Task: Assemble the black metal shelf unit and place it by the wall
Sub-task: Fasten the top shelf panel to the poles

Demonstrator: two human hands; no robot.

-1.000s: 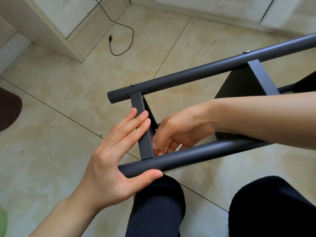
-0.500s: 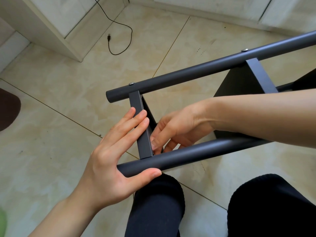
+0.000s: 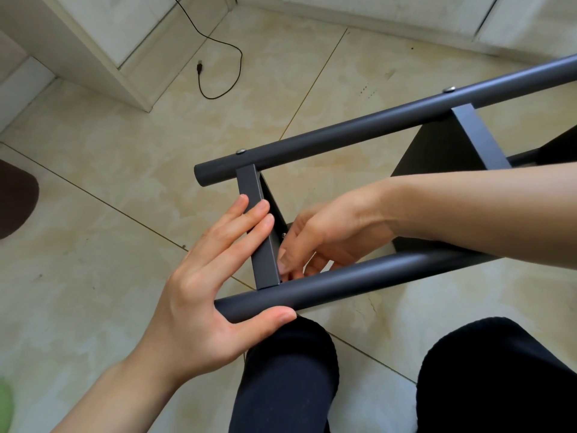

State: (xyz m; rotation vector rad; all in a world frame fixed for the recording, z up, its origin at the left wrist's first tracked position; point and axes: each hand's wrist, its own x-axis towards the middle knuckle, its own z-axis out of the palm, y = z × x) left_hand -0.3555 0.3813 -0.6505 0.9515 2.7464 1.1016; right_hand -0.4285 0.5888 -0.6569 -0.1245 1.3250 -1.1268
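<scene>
1. Green blurred patch (image 3: 5,401), bottom-left edge; too soft to identify.
2. Dark brown rounded object (image 3: 17,198) at the left edge, lying on the beige marbled floor tiles (image 3: 93,260).
3. White cabinet base with panelled front (image 3: 103,42), upper left, standing on the tiles.
4. Thin black cable with a plug end (image 3: 218,57), trailing from the top edge and looping on the floor beside the cabinet corner.
5. Left hand (image 3: 203,292): fingers straight and held together, laid flat along the outer face of the short flat black metal crossbar (image 3: 259,232); thumb stretched out beneath the end of the near round black metal tube (image 3: 343,282), touching it. Nothing is curled round either part.
6. Black metal shelf unit (image 3: 374,129), lying on its side across the middle of the view, above the floor and just beyond the knees: far round tube with two silver screw heads (image 3: 240,151), near tube parallel to it, crossbar joining their left ends, a dark flat shelf panel (image 3: 443,151) set between them further right.
7. Right hand (image 3: 324,239): reaching in between the two tubes, fingers curled down behind the crossbar near a small screw tip (image 3: 284,235); whether they pinch anything cannot be told.
8. Black-trousered knees (image 3: 287,370), bottom centre and right, below the near tube.
</scene>
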